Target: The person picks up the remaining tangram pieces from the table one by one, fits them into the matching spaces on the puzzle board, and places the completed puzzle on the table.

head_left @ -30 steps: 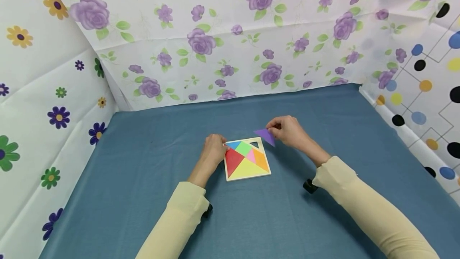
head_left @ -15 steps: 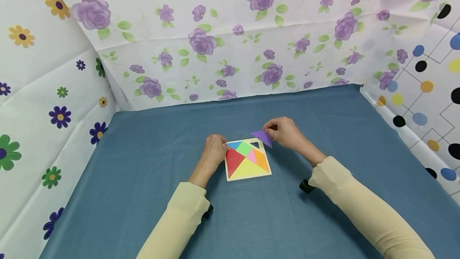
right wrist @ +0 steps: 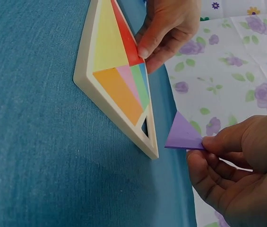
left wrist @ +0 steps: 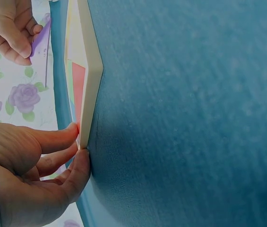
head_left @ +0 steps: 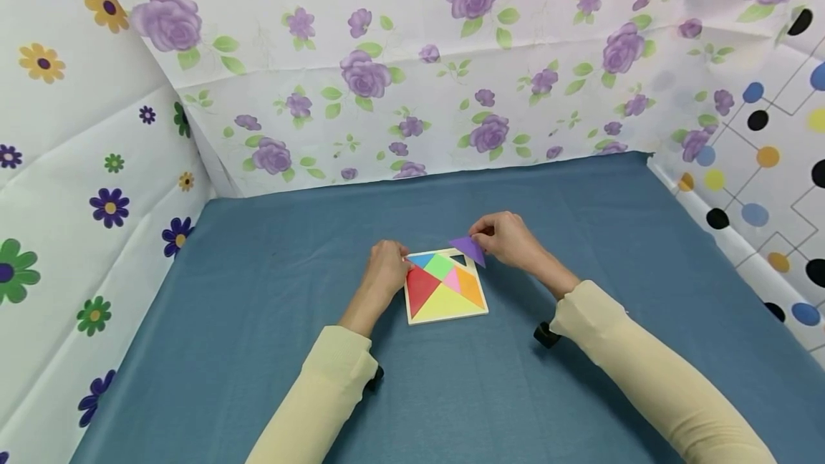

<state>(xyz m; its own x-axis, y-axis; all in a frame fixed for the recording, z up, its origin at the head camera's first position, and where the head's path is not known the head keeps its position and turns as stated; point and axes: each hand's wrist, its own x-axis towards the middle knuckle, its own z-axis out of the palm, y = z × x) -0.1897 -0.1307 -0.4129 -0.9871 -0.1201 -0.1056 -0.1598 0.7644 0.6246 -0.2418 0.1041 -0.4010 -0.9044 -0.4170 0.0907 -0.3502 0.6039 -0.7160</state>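
A square wooden tangram tray (head_left: 446,319) lies on the blue cloth, filled with coloured pieces: a red triangle (head_left: 421,291), a yellow triangle (head_left: 450,304), an orange piece (head_left: 470,285), and pink, green and blue ones. Its far right corner shows a dark triangular gap. My left hand (head_left: 383,271) pinches the tray's far left corner between thumb and fingers. Just beyond the far right corner, my right hand (head_left: 507,238) pinches a purple triangle (right wrist: 184,134) by one corner. In the right wrist view that triangle is held up, apart from the tray.
Blue cloth (head_left: 271,349) covers the table around the tray. A white sheet with purple roses (head_left: 364,74) hangs behind it. Patterned sheets (head_left: 45,185) also stand at the left and right sides. Dark wrist devices (head_left: 547,335) show under the sleeves.
My right hand has moved slightly left with the purple triangle, which now overlaps the tray's far right corner in the head view. My left hand keeps its hold on the tray.
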